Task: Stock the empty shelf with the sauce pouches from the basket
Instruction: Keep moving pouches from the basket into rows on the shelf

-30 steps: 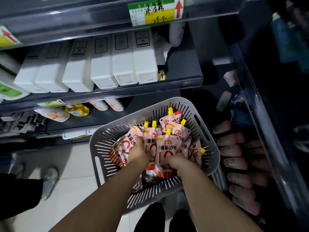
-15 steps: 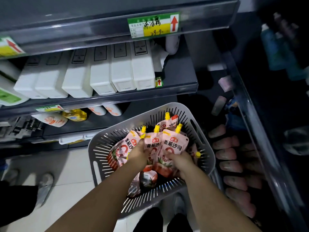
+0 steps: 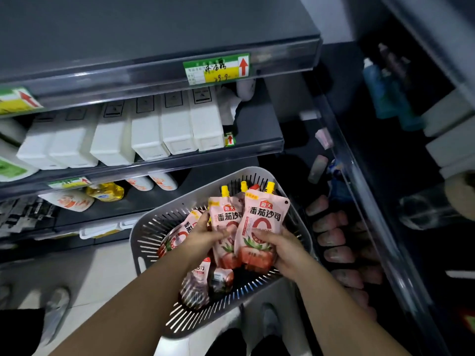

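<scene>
Grey shelf [image 3: 154,34]: top tier, with a green-and-yellow price tag [image 3: 217,69] on its front lip. White cartons [image 3: 177,129]: one row on the tier below. Grey slotted basket [image 3: 144,227]: beneath your hands, with loose pouches [image 3: 198,286] lying in its bottom. Two pink sauce pouches [image 3: 264,227] — yellow caps up, overlapping, held over the basket. Your left grip [image 3: 205,237] curls round the left one; your right grip [image 3: 285,250] clasps the right one's lower end.

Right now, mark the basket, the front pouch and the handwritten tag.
basket [image 3: 180,207]: head view, far-left rim.
front pouch [image 3: 264,227]: head view, middle of label.
handwritten tag [image 3: 217,69]: head view, yellow field.
</scene>
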Available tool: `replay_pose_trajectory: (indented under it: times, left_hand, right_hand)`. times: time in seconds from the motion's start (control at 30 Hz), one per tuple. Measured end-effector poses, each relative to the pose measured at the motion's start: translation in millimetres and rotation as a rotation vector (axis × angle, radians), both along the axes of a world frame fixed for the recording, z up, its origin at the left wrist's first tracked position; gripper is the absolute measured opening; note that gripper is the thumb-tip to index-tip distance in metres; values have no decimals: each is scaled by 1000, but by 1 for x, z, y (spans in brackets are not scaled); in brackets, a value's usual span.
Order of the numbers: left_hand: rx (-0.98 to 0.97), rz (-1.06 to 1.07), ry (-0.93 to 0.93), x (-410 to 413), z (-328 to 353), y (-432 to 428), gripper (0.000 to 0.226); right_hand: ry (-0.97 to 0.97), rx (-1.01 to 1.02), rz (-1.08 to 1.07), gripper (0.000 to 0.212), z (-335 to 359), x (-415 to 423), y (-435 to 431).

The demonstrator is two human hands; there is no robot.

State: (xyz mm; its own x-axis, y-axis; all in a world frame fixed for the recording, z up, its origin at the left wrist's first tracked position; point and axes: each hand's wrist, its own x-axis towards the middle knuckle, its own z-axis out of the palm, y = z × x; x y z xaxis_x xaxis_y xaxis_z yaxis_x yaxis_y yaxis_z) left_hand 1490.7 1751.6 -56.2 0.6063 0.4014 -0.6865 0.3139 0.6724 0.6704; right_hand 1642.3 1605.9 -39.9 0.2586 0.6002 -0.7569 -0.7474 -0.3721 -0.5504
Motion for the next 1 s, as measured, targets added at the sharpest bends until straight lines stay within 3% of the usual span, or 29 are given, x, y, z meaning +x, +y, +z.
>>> replay_pose_trajectory:
  times: [0.07,0.27,0.43,0.53,0.6,0.67,0.77,0.87,1.0]
  left_hand:
    - [16,-63,-1,6,9,-4,64]
    - [-70,42,-45,20,36,-13,36]
    - [-180,117,-153,19,75,-4,26]
    - [-70,-68,-192,20,98,-2,49]
    - [79,-207,-170,26,116,-5,73]
    - [158,-271,-165,34,132,-8,83]
    - [122,-289,-207,46,160,-17,78]
    - [125,-359,-272,53,186,-32,68]
    - [178,-454,-360,63,220,-64,72]
  right_hand:
    - [-58,26,-6,43,10,4,-5]
    - [-176,92,39,74,45,14,-16]
    - [-186,124,-59,63,73,12,-39]
    - [-212,153,-148,51,92,5,-50]
    - [-267,147,-196,50,107,4,-58]
    - [-314,157,-242,51,120,6,-66]
    - [-388,190,-309,50,146,11,-86]
    - [-411,271,-375,34,173,11,-110]
    - [-526,253,-375,46,211,6,-148]
